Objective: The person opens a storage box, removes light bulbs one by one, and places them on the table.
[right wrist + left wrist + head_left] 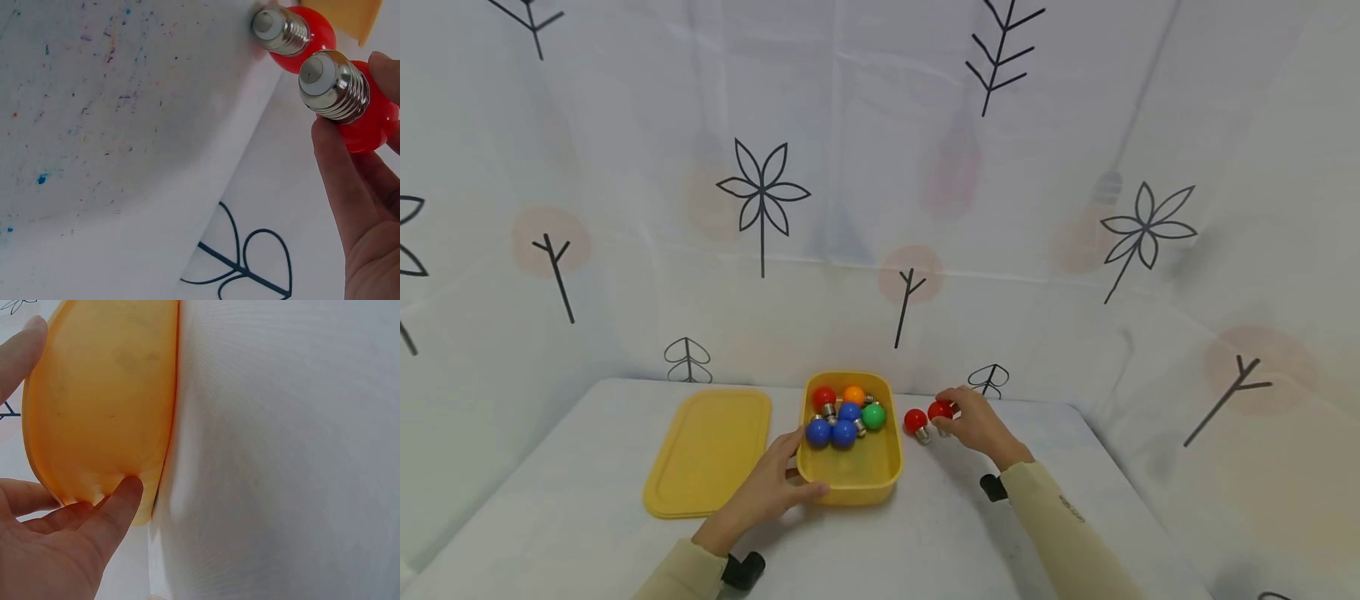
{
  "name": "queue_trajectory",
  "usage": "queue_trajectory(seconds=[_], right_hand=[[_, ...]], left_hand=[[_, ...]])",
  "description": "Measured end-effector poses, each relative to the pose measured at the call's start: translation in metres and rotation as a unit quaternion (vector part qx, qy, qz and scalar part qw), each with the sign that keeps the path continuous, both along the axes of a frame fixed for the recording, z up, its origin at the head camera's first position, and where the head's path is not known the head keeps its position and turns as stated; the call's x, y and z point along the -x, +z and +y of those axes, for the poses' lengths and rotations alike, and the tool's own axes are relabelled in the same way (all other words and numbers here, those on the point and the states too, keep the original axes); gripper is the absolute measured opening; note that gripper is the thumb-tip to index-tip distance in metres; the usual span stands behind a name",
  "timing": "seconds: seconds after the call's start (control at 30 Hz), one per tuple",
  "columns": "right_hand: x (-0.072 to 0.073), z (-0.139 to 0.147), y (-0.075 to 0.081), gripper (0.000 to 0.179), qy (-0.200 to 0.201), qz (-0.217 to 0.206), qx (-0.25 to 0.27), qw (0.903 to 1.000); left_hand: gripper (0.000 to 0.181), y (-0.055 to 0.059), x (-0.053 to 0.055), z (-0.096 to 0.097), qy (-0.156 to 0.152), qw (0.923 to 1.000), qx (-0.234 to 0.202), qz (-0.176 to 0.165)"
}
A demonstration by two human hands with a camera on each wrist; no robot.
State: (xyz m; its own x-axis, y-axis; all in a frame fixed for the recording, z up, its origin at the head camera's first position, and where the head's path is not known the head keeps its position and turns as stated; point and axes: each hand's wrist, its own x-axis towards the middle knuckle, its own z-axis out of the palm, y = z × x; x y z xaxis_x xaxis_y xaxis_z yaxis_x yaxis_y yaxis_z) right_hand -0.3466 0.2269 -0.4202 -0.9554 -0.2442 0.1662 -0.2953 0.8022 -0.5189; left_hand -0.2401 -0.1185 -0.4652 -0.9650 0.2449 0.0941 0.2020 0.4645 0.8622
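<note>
In the head view, my left hand (767, 483) holds the near left corner of a yellow plastic container (861, 497), thumb toward the front and fingers along the left side. Inside lie red, orange and green light bulbs and several blue ones, grouped toward the far end. To the right of the container, my right hand (981, 425) pinches a red light bulb (365, 134), its silver screw base sticking out from the fingers. A second red light bulb (915, 420) lies on the table between that hand and the container.
A flat yellow lid (711, 450) lies on the white table (587, 500), left of the container. Behind the table hangs a pale cloth (850, 317) printed with dark plant drawings.
</note>
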Motion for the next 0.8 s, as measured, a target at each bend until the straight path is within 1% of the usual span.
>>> queue_trajectory(seconds=[0.17,0.37,0.67,0.8], right_hand=[[0.004,0.003,-0.007,0.045,-0.008,-0.017,0.006,0.9998],[0.008,0.002,-0.012,0.04,-0.009,-0.025,0.007,0.9996],[0.017,0.003,-0.023,0.043,-0.031,-0.044,-0.009,0.9985],[0.018,0.003,-0.025,0.043,-0.03,-0.046,-0.01,0.9984]], left_hand=[[0.101,-0.001,0.0,-0.001,-0.003,1.0,0.0,-0.002],[0.101,-0.001,0.0,-0.001,0.003,1.0,0.005,0.0],[0.102,-0.001,-0.001,0.0,0.007,0.9999,0.01,-0.004],[0.101,0.0,-0.001,0.0,0.007,0.9999,0.008,-0.004]])
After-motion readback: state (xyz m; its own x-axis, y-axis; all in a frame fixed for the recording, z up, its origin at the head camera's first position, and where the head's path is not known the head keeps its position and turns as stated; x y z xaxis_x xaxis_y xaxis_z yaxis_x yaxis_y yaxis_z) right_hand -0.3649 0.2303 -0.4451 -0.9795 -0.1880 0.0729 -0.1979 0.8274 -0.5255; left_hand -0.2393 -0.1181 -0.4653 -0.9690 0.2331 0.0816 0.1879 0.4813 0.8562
